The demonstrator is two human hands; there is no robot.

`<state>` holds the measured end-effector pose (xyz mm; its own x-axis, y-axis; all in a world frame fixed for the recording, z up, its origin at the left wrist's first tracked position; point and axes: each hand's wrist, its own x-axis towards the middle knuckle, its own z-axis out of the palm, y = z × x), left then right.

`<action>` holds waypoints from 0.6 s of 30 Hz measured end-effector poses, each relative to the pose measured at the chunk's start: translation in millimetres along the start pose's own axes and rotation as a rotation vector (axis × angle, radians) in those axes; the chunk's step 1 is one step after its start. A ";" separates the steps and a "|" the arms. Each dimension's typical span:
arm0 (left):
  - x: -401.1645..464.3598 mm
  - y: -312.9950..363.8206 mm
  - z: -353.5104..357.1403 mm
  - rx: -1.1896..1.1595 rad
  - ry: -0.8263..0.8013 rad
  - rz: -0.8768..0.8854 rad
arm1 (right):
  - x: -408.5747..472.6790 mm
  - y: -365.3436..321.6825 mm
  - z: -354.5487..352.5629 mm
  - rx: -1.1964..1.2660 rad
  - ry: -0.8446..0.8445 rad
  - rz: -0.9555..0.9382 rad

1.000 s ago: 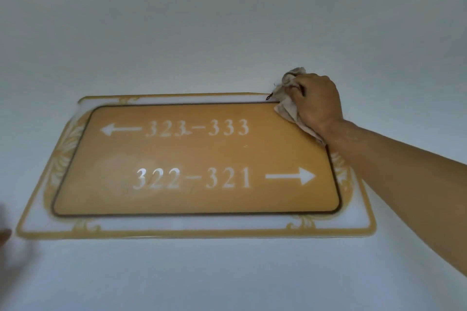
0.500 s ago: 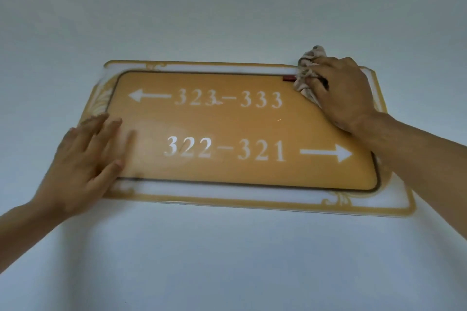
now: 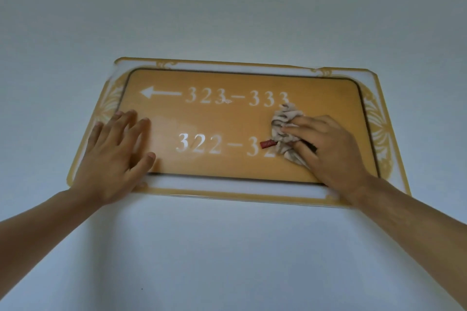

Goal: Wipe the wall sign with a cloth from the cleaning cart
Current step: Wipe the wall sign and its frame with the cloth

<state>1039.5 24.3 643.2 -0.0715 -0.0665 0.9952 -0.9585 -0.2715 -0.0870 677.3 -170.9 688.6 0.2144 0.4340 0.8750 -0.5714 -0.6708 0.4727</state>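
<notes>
Here the left hand (image 3: 115,156) lies flat and wide open on the lower left part of the sign (image 3: 227,118), fingers spread across the orange panel and its pale border, holding nothing. The sign hangs on a plain white wall (image 3: 227,7), with a left arrow and "323–333" on its top line. Further right, the right hand (image 3: 326,149) presses a crumpled grey cloth (image 3: 284,126) against the panel, fingers closed over it, covering the end of the lower line. A small red tag (image 3: 267,144) pokes out at the cloth's left edge.
</notes>
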 end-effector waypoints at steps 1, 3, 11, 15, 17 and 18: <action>-0.5 -1.2 0.4 0.007 0.002 -0.010 | -9.6 -8.7 0.9 0.031 -0.011 -0.019; -0.7 0.4 0.4 0.005 0.003 -0.020 | -30.9 -24.3 -1.6 0.065 -0.036 -0.039; -0.4 3.8 -4.3 0.014 -0.025 -0.014 | -79.9 -77.3 -21.0 0.248 -0.127 -0.043; -1.4 1.7 -3.9 0.028 -0.027 -0.011 | -39.3 -63.7 -27.6 0.292 0.057 0.222; -1.5 1.6 -4.0 0.023 -0.033 -0.011 | -2.3 -41.3 -26.9 0.203 0.160 0.331; -0.9 -0.4 -4.6 0.025 -0.035 -0.009 | 17.3 -29.5 -25.2 0.172 0.187 0.372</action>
<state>1038.7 28.9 642.5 -0.0529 -0.0972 0.9939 -0.9517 -0.2965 -0.0796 678.0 -128.5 687.1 -0.1367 0.2344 0.9625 -0.4392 -0.8852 0.1533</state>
